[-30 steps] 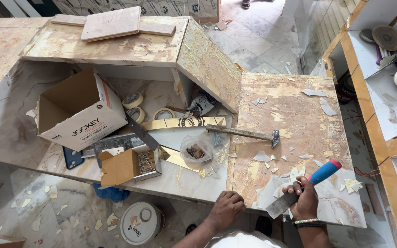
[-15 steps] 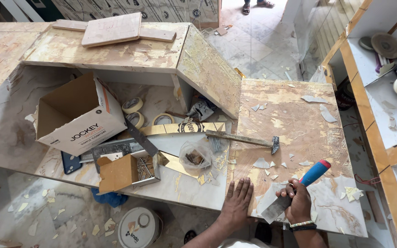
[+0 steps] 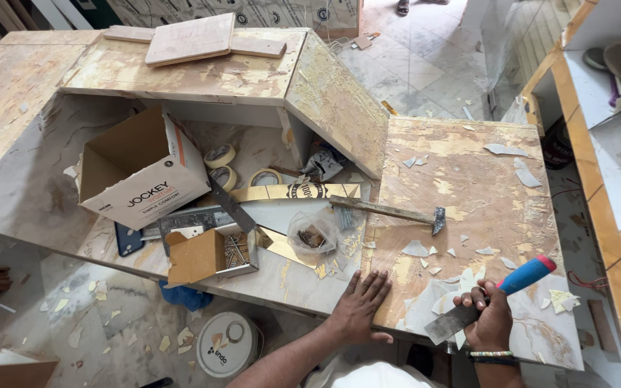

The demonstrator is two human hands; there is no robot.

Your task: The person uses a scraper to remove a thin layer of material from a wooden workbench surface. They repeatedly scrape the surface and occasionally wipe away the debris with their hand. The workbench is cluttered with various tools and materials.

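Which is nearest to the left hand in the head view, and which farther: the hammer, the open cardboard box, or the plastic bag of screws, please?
From the left hand:
1. Plastic bag, just above it on the white surface.
2. Hammer, farther up and to the right, lying across the board edge.
3. Open cardboard box, far off to the left.

Hammer (image 3: pixel 389 210) behind scraper (image 3: pixel 494 296) (on board (image 3: pixel 468 179)).

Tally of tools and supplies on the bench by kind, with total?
Tape rolls: 3
Cardboard boxes: 2
Hammer: 1
Chisel: 1, in right hand
Plastic bag: 1
Total: 8
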